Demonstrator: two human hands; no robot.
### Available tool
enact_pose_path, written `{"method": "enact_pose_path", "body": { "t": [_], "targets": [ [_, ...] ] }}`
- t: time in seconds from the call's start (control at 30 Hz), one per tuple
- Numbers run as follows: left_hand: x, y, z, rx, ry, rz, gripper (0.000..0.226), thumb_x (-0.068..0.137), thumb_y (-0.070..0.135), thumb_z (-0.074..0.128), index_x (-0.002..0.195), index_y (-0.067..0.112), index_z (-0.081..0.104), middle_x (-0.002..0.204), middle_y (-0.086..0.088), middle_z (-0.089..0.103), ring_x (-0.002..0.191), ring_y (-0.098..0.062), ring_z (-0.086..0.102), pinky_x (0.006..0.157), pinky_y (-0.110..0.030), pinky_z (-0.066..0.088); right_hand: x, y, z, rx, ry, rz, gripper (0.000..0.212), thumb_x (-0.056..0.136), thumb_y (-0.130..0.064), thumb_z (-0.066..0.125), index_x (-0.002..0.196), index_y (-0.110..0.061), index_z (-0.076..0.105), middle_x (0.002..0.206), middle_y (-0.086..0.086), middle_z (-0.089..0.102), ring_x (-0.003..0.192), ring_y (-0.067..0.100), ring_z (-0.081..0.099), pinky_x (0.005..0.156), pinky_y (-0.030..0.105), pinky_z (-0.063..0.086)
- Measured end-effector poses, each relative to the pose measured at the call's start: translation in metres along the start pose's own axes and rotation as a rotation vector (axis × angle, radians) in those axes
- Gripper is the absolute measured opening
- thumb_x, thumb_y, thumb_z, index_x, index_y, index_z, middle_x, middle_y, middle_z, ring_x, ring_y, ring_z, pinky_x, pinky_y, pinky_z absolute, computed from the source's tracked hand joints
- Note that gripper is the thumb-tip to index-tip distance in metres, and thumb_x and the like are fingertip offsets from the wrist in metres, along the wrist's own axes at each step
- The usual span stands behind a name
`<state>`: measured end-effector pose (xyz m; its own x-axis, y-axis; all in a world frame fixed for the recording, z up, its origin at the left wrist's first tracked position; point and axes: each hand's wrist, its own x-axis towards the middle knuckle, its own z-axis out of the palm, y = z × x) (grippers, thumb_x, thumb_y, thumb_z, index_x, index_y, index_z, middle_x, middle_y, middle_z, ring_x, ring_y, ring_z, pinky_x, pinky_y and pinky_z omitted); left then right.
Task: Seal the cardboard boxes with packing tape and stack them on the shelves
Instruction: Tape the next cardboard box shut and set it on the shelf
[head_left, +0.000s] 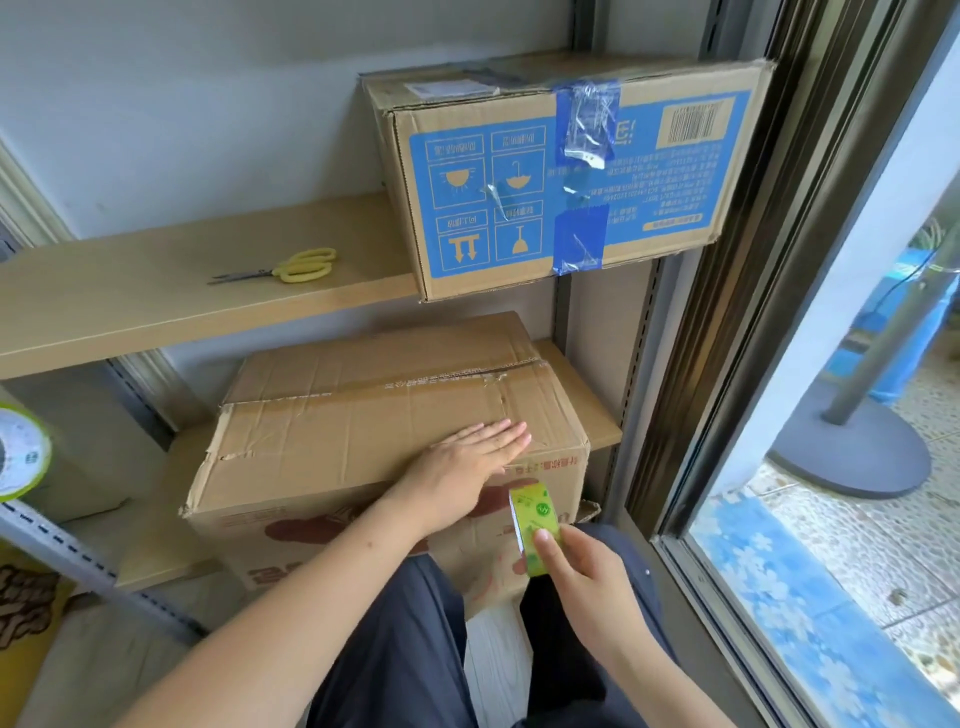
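In the lower middle of the frame the left hand (470, 467) lay flat, fingers spread and together on the top of the plain cardboard box (384, 431), which sat on the lower shelf (597, 415). Just below it, the right hand (582, 582) pinched a green tape roll (535, 525) by its rim, thumb on the outer face. To seal well, the flat palm should probably keep the flaps level while the tape is drawn along the centre seam and smoothed down firmly. A taped blue-printed box (566, 171) stood at upper right; scissors (291, 267) lay on the upper shelf (156, 301), left of centre.
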<state>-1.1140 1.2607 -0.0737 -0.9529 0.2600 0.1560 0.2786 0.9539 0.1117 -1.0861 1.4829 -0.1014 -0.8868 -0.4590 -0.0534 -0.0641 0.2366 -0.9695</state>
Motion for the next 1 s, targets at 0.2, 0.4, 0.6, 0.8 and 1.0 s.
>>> {"method": "enact_pose_path", "body": {
  "t": [0.2, 0.4, 0.6, 0.8, 1.0],
  "targets": [
    [0.014, 0.005, 0.001, -0.085, -0.022, -0.144, 0.052, 0.105, 0.023, 0.027, 0.156, 0.034, 0.024, 0.161, 0.023, 0.018, 0.149, 0.006, 0.008, 0.125, -0.03, 0.009, 0.02, 0.01, 0.001, 0.155, -0.066, 0.162, 0.02, 0.103, -0.028, 0.05, 0.106, -0.023, 0.07, 0.097, -0.011, 0.076, 0.095, 0.004, 0.069, 0.071, 0.008, 0.048],
    [0.029, 0.012, 0.004, -0.161, 0.129, -0.308, 0.052, 0.091, 0.048, 0.064, 0.141, 0.037, 0.053, 0.149, 0.025, 0.042, 0.143, 0.004, 0.031, 0.118, -0.025, 0.021, 0.036, 0.003, -0.003, -0.124, -0.026, 0.131, 0.03, 0.103, -0.032, 0.049, 0.093, -0.011, 0.068, 0.081, -0.005, 0.07, 0.079, 0.011, 0.063, 0.063, 0.018, 0.04],
    [0.042, 0.005, 0.006, -0.162, 0.144, -0.291, 0.053, 0.093, 0.028, 0.067, 0.143, 0.019, 0.052, 0.151, 0.005, 0.047, 0.144, -0.011, 0.037, 0.118, -0.015, 0.017, 0.032, -0.036, -0.007, -0.714, 0.278, -0.074, 0.035, 0.098, -0.034, 0.056, 0.127, -0.014, 0.058, 0.129, 0.002, 0.057, 0.115, 0.024, 0.054, 0.095, 0.033, 0.043],
    [-0.007, -0.019, -0.03, -0.272, 0.23, -0.489, 0.034, 0.091, 0.026, 0.052, 0.104, 0.057, 0.052, 0.095, 0.024, 0.063, 0.089, 0.005, 0.058, 0.078, -0.013, 0.053, 0.04, -0.157, 0.038, -0.467, 0.31, -0.785, 0.016, 0.097, -0.016, 0.052, 0.106, -0.022, 0.063, 0.105, -0.01, 0.06, 0.091, 0.013, 0.06, 0.074, 0.022, 0.045],
    [-0.088, -0.042, -0.072, -0.291, 0.543, -0.647, 0.03, 0.1, 0.028, 0.049, 0.124, 0.039, 0.063, 0.115, 0.036, 0.057, 0.111, 0.019, 0.05, 0.092, -0.002, 0.041, 0.12, -0.296, 0.12, -0.737, 0.195, -0.903, 0.007, 0.091, -0.003, 0.057, 0.091, -0.008, 0.062, 0.09, 0.005, 0.054, 0.076, 0.027, 0.057, 0.055, 0.031, 0.039]
  ]
}}
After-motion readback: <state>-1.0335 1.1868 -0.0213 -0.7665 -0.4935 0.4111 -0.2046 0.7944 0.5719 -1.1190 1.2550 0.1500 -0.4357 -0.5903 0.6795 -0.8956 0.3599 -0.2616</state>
